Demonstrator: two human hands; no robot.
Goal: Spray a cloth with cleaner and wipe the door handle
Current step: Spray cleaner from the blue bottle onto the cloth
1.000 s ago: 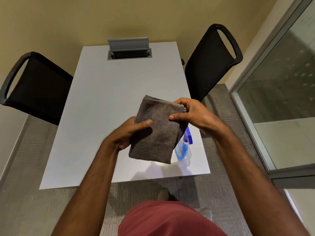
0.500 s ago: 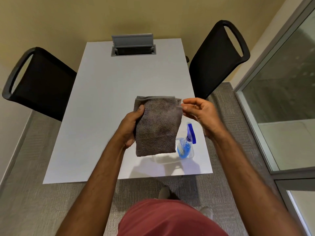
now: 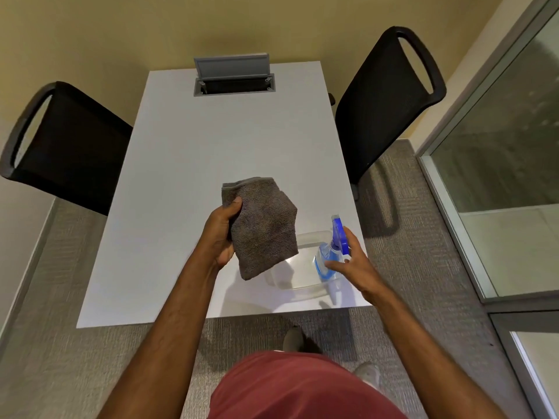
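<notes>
Task status: early stage. The left hand [image 3: 222,234] is gripping the folded grey cloth [image 3: 262,225], thumb on its face and fingers behind, holding it in the air above the bench [image 3: 187,182]. No spray is reaching the cloth yet, judging by the bottle's position. The right hand [image 3: 352,263] is reaching for the bottle [image 3: 331,255], fingers spread and relaxed, touching or just beside its body; no grip is closing on it yet. Remaining steps: lifting the bottle, spraying the cloth, wiping the door handle. No door handle is showing in this view.

Containers: a clear tray [image 3: 298,278] is sitting just right of the cloth, near the bench's near edge. The bottle is standing upright in it, holding blue liquid, with a blue trigger head on top. Nothing else is discernible in the tray.
</notes>
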